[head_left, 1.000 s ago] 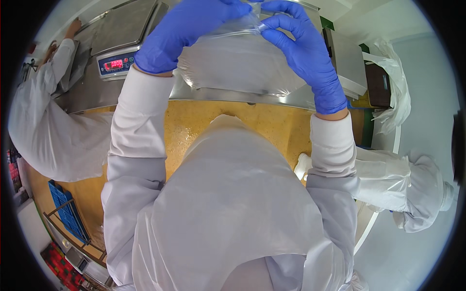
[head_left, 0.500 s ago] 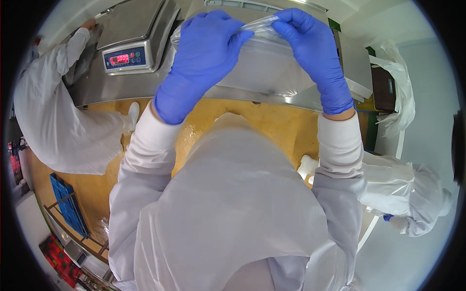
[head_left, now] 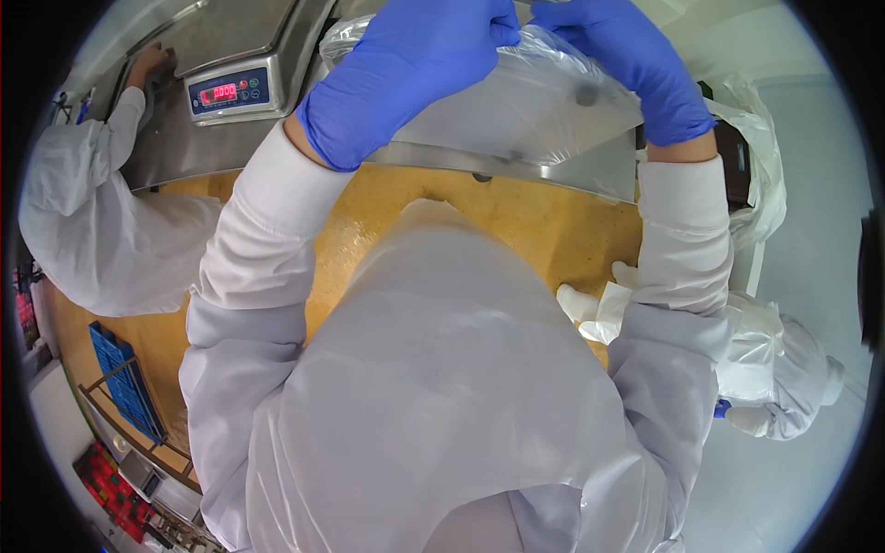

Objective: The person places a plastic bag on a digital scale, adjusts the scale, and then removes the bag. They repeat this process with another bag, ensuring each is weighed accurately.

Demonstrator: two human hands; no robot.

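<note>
Both my hands wear blue gloves and are raised at the top of the view, over the steel table. A clear plastic bag (head_left: 525, 115) hangs between them, its lower part spread over the table's front edge. My left hand (head_left: 415, 69) has its fingers curled in at the bag's upper edge, closed on the plastic. At the other side of the bag's mouth is my right hand (head_left: 622, 51), its fingers bent over the film; some of its fingertips are cut off by the picture's edge. The bag's mouth looks partly spread between the hands.
A steel scale (head_left: 230, 88) with a lit red display stands left on the table (head_left: 442, 158). A person in white (head_left: 101, 221) works beyond it; another person (head_left: 784, 373) is at the right. A white plastic bag (head_left: 761, 166) hangs right. A blue pallet (head_left: 124, 382) lies lower left.
My hands have moved up and farther apart, the right one outward. The bag's gathered edge has spread, and more of its film shows below the hands.
</note>
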